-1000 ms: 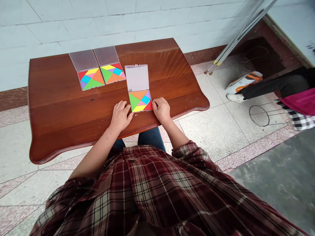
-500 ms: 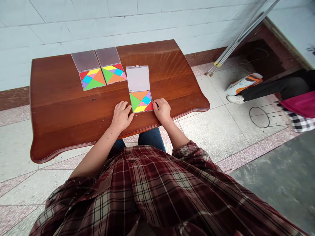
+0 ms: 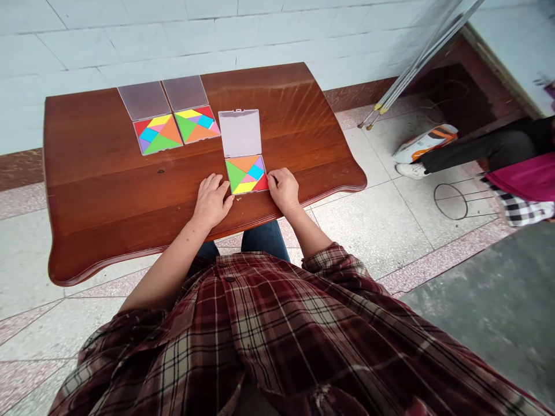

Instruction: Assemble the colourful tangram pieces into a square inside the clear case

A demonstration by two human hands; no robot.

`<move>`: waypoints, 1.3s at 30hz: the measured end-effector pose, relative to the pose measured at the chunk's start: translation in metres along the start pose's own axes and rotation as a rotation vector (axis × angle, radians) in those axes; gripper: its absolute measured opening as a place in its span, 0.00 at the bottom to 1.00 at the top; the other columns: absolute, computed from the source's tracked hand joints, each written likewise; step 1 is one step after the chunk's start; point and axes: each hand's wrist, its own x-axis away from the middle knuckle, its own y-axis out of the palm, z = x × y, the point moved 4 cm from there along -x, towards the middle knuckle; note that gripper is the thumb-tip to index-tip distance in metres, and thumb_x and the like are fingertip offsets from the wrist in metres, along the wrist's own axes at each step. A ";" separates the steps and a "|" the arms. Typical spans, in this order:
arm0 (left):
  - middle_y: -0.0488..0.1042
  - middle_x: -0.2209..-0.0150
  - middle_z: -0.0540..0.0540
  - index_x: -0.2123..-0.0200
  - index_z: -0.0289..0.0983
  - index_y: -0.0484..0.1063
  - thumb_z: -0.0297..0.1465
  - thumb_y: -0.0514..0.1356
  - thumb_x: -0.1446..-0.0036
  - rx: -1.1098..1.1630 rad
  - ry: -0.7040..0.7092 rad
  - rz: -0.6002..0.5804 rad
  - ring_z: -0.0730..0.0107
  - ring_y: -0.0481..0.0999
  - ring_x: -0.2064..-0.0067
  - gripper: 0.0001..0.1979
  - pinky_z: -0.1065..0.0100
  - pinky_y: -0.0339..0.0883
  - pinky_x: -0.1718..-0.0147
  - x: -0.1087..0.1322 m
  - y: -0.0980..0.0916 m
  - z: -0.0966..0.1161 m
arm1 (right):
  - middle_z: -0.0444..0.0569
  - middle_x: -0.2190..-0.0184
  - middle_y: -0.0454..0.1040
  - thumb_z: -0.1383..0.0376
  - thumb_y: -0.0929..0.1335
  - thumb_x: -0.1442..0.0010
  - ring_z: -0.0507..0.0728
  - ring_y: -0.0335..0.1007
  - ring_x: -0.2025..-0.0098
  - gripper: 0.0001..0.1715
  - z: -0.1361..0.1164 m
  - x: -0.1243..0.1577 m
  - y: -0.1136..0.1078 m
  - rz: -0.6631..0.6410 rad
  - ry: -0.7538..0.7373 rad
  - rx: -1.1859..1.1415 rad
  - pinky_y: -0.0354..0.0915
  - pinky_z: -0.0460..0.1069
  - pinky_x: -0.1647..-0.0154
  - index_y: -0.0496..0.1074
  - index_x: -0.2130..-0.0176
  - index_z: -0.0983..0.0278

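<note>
A flat case with its pale lid (image 3: pixel 241 134) folded back lies near the table's front edge. Coloured tangram pieces (image 3: pixel 243 167) fill its square tray. My left hand (image 3: pixel 211 200) rests on the wood with fingers apart, its fingertips by the tray's left side. At the tray's right edge, beside the red piece (image 3: pixel 261 184), is my right hand (image 3: pixel 283 189), its fingers curled together; whatever they may grip is hidden. Two more opened cases with filled trays, a left one (image 3: pixel 158 134) and a right one (image 3: pixel 198 124), lie side by side farther back.
The brown wooden table (image 3: pixel 99 190) stands against a tiled wall (image 3: pixel 151 40). Crutches (image 3: pixel 405 72) lean at the right. On the floor are a white and orange bag (image 3: pixel 427 143) and a wire frame (image 3: pixel 451 201), near a seated person's leg (image 3: pixel 468 151).
The whole view has shifted slightly, moving the table and cases a little up and left in the picture. Both hands keep nearly the same places beside the near case.
</note>
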 end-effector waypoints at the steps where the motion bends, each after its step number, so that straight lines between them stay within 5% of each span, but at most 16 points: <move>1: 0.66 0.35 0.33 0.46 0.34 0.71 0.36 0.54 0.37 0.000 -0.002 0.002 0.42 0.60 0.31 0.19 0.42 0.52 0.31 0.000 -0.001 0.000 | 0.52 0.66 0.74 0.64 0.63 0.35 0.60 0.70 0.59 0.12 0.002 -0.001 -0.001 -0.005 0.019 -0.009 0.66 0.53 0.55 0.73 0.67 0.61; 6: 0.67 0.36 0.36 0.47 0.36 0.72 0.35 0.56 0.37 0.022 -0.011 0.011 0.44 0.61 0.31 0.18 0.43 0.53 0.31 -0.001 -0.002 0.001 | 0.50 0.64 0.77 0.66 0.62 0.37 0.58 0.71 0.60 0.11 0.014 -0.018 -0.007 0.024 0.088 -0.173 0.67 0.53 0.53 0.74 0.65 0.61; 10: 0.68 0.37 0.38 0.48 0.38 0.73 0.36 0.56 0.38 0.040 -0.024 0.030 0.44 0.62 0.32 0.17 0.42 0.54 0.32 -0.002 -0.001 0.000 | 0.49 0.64 0.76 0.69 0.63 0.40 0.57 0.71 0.60 0.10 0.008 -0.034 -0.007 -0.073 0.048 -0.214 0.67 0.53 0.53 0.74 0.65 0.62; 23: 0.68 0.38 0.35 0.47 0.34 0.74 0.36 0.55 0.38 0.017 0.007 0.018 0.43 0.62 0.33 0.19 0.43 0.56 0.34 -0.002 0.001 -0.001 | 0.61 0.47 0.73 0.64 0.65 0.35 0.64 0.73 0.51 0.18 -0.065 -0.042 -0.013 -0.550 0.079 0.353 0.67 0.55 0.52 0.74 0.49 0.68; 39: 0.68 0.38 0.33 0.46 0.32 0.74 0.34 0.56 0.37 0.000 0.000 0.006 0.44 0.63 0.33 0.19 0.45 0.57 0.33 -0.001 -0.002 0.005 | 0.63 0.45 0.72 0.64 0.67 0.36 0.65 0.72 0.46 0.24 -0.068 -0.041 -0.014 -0.566 0.211 0.351 0.67 0.57 0.47 0.67 0.43 0.70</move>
